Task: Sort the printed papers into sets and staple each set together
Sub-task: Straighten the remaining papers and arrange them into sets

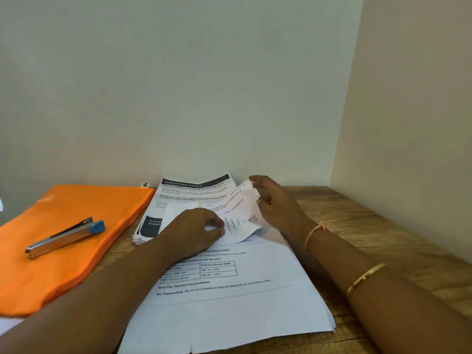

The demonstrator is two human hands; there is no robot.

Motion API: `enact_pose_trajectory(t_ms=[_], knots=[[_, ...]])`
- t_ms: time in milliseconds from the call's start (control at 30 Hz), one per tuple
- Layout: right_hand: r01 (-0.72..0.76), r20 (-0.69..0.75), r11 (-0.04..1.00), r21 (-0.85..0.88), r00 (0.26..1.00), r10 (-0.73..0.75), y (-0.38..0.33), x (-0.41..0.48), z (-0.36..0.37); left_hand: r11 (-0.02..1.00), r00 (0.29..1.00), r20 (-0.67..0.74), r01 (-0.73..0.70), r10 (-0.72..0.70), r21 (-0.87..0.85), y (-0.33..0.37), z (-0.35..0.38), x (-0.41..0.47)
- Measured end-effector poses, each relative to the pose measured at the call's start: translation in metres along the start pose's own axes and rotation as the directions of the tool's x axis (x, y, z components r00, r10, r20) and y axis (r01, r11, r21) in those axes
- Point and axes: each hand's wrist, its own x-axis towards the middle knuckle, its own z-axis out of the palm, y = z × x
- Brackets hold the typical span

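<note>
Two grips: left hand [196, 229], right hand [277, 204] both pinch lifted sheet [240, 213] | stapler [66, 237] lies on orange pouch [76, 200]

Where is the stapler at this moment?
In the head view the stapler lies at the left, on the orange folder, left of the printed papers.

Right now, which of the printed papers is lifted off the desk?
The curled sheet pinched between the left hand and right hand; the Dressing Table stack and the delivery-fee sheet lie flat.
</note>
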Motion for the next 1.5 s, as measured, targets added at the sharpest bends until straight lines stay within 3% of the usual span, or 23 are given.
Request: enact_pose_trajectory(t_ms=[267,433,600,733,867,1033,1167,1367,1500], knots=[[-0.04,0.006,0.994,0.099,0.999,0.04,-0.006,-0.002,-0.001,0.999,1.0,-0.007,0.003,-0.003,-0.036,0.0,0.0,-0.001],[-0.106,0.1,0.977,0.187,0.991,0.089,-0.01,-0.005,-0.004,0.991,0.998,-0.044,0.049,-0.055,-0.124,0.001,0.004,0.002],[-0.054,0.244,0.996,0.064,0.969,0.037,-0.023,-0.007,-0.003,0.972,0.982,-0.185,-0.068,0.027,-0.224,0.002,0.006,0.0],[-0.093,0.194,0.994,0.059,0.978,0.08,-0.019,-0.005,-0.001,0.992,0.999,-0.036,0.0,-0.005,-0.127,0.002,-0.001,-0.002],[-0.132,0.165,0.988,-0.076,0.976,0.142,-0.003,-0.002,-0.005,0.991,0.996,-0.052,0.067,-0.074,-0.117,0.008,-0.002,-0.003],[-0.207,0.353,0.935,-0.289,0.885,0.305,0.004,0.001,-0.003,0.994,0.989,-0.128,0.065,-0.077,-0.093,0.003,0.003,0.002],[-0.208,0.438,0.91,-0.358,0.824,0.36,0.003,0.004,-0.003,0.999,0.995,-0.097,0.04,-0.039,0.015,-0.004,0.006,0.006],[-0.194,0.403,0.928,-0.319,0.858,0.318,0.006,0.003,-0.003,0.996,0.995,-0.093,0.05,-0.043,0.076,-0.005,0.008,0.008],[-0.033,0.364,0.954,-0.298,0.92,0.146,-0.001,-0.001,-0.005,0.996,0.99,-0.116,0.08,-0.076,0.033,-0.004,0.008,0.006]])
